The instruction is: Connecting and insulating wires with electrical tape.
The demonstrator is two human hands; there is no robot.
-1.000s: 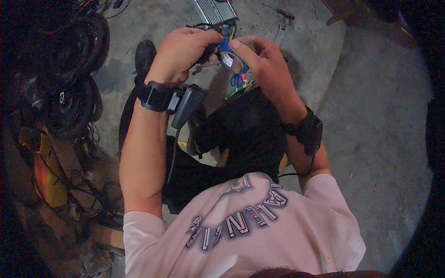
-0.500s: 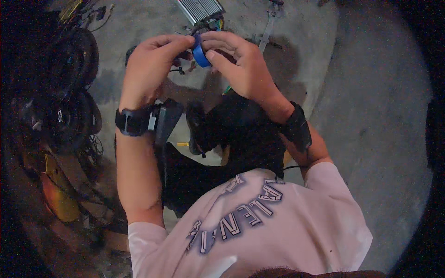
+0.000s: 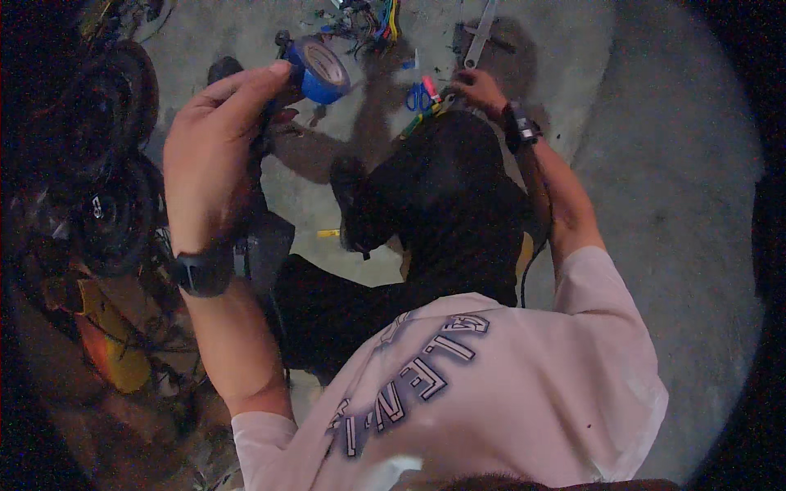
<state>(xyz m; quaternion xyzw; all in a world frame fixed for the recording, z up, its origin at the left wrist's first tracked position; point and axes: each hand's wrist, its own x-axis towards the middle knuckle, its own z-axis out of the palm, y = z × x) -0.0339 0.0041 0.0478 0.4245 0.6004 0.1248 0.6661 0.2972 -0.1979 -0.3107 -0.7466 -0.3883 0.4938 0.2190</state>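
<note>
Left hand [image 3: 214, 151] was raised close under the camera, wrist bent back, a dark watch [image 3: 202, 272] on the forearm below it. Thumb and fingertips pinched a roll of blue tape [image 3: 322, 72] at the far end of the hand. The roll was clear of the floor. Its open core faced up and toward the right, so its axis ran roughly from the hand toward the far right. No loose tail of tape could be made out.

Right hand [image 3: 479, 88] was stretched well forward, arm nearly straight, a dark wristband [image 3: 521, 128] at the wrist. It was low, down at the concrete floor [image 3: 671, 180] past the dark-trousered knee [image 3: 446, 192]. Fingers were curled over something small on the ground. What it gripped, if anything, could not be told, as the knuckles hid it.

The tape lay well apart from the right hand, off to that hand's left and higher. The left hand alone had it. Between the two hands the floor showed bare with their shadows across it.

Just left of the right hand lay blue-handled scissors [image 3: 419, 96] with a few small bright bits beside them. Beyond the right hand a long metal wrench [image 3: 481, 34] lay on the floor, pointing away from the person. Further left of that, a tangle of coloured wires [image 3: 370, 18]. At the far left edge, dark tyres [image 3: 106, 147] and cable clutter in shadow.
</note>
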